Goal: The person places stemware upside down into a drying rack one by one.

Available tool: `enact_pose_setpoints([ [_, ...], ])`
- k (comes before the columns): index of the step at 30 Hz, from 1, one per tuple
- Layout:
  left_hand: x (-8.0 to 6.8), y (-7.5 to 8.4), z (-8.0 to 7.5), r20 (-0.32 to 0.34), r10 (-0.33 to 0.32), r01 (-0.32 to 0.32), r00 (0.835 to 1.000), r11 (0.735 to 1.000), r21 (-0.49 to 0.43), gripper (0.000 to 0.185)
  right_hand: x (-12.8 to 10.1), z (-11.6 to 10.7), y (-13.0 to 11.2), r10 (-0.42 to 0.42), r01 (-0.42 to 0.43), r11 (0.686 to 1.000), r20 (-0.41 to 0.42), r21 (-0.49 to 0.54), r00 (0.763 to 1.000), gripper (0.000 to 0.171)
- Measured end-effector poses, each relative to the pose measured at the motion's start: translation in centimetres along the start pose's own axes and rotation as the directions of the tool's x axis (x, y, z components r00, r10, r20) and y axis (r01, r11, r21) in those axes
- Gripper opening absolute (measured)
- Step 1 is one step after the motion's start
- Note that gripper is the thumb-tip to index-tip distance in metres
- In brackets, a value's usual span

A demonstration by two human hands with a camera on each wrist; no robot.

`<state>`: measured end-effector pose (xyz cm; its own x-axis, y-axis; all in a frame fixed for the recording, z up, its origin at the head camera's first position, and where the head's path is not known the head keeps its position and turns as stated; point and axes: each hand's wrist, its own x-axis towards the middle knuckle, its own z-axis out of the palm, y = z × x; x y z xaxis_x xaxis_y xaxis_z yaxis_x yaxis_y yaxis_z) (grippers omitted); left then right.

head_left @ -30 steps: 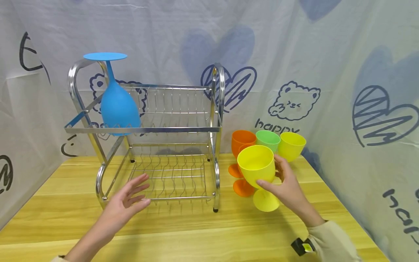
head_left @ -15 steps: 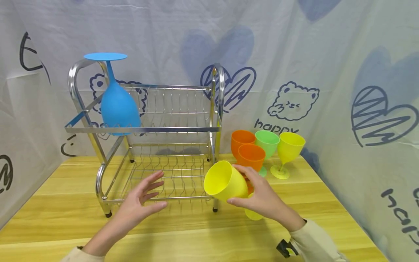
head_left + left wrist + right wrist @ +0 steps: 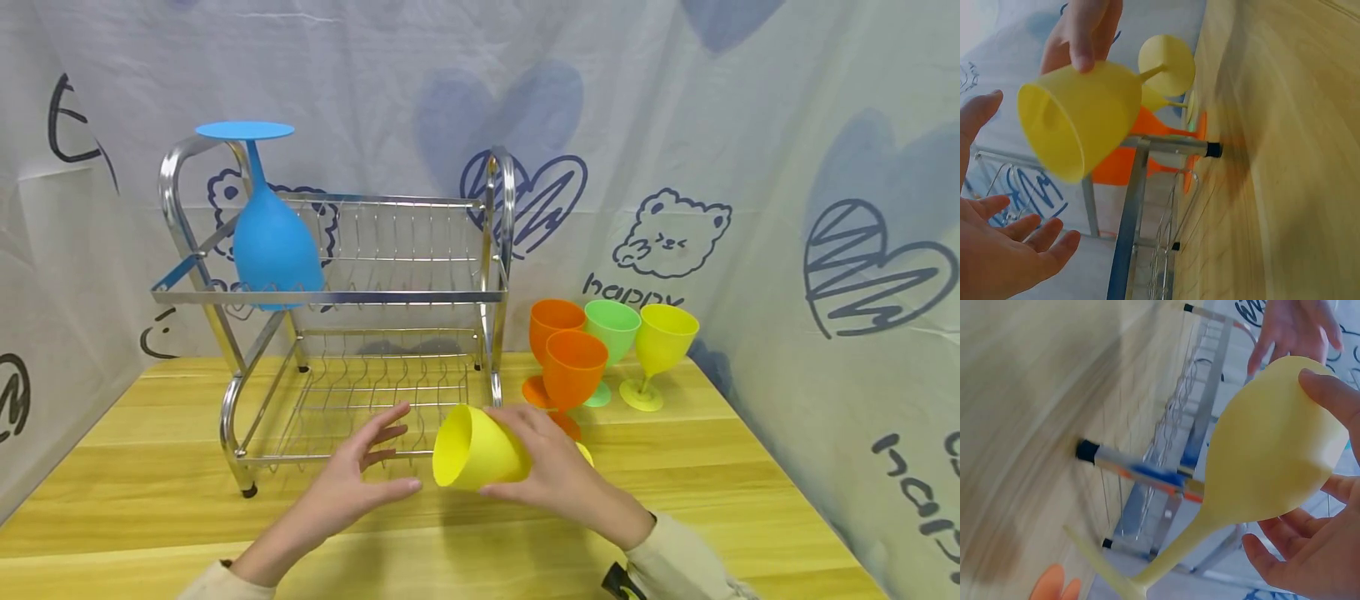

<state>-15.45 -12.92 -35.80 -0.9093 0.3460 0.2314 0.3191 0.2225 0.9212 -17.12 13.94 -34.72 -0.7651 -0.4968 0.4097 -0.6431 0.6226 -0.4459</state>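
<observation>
My right hand grips a yellow plastic goblet by its bowl, in front of the rack's near right leg. The goblet is tipped on its side, its mouth facing left toward my other hand. In the right wrist view its stem and foot point away from the bowl, toward the tabletop. Just left of the mouth, my left hand is held with fingers spread and thumb apart, holding nothing. The left wrist view shows a gap between its fingertips and the goblet's rim.
A two-tier metal dish rack stands behind my hands. On its upper tier a blue goblet sits upside down at the left. Right of the rack, two orange goblets, a green goblet and another yellow goblet stand upright.
My right hand has brought the yellow goblet left and nearer from beside the orange ones, tipping it from upright onto its side. My left hand has moved right toward it, fingers still spread.
</observation>
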Motion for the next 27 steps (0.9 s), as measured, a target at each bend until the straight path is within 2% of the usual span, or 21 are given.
enact_pose_setpoints([
  [5, 0.2, -0.2, 1.3, 0.007, -0.024, 0.024, 1.000, 0.999, 0.040, 0.085, 0.1, 1.0, -0.6, -0.073, 0.073, 0.997, 0.007, -0.038, 0.997, 0.081],
  [10, 0.4, -0.3, 2.0, 0.011, -0.009, 0.008, 1.000, 0.998, 0.055, 0.088, 0.3, 1.4, -1.2, -0.094, 0.095, 0.995, 0.021, -0.030, 0.995, 0.081],
  [18, 0.4, 0.1, 2.3, 0.019, -0.009, 0.008, 1.000, 0.998, 0.068, 0.083, 0.5, 1.8, -1.6, -0.128, 0.129, 0.990, 0.022, -0.053, 0.992, 0.083],
  [27, 0.6, -0.1, 2.3, -0.026, 0.023, -0.021, 0.999, 0.997, 0.080, 0.081, 0.3, 1.9, -1.8, -0.117, 0.118, 0.991, 0.017, -0.067, 0.993, 0.084],
])
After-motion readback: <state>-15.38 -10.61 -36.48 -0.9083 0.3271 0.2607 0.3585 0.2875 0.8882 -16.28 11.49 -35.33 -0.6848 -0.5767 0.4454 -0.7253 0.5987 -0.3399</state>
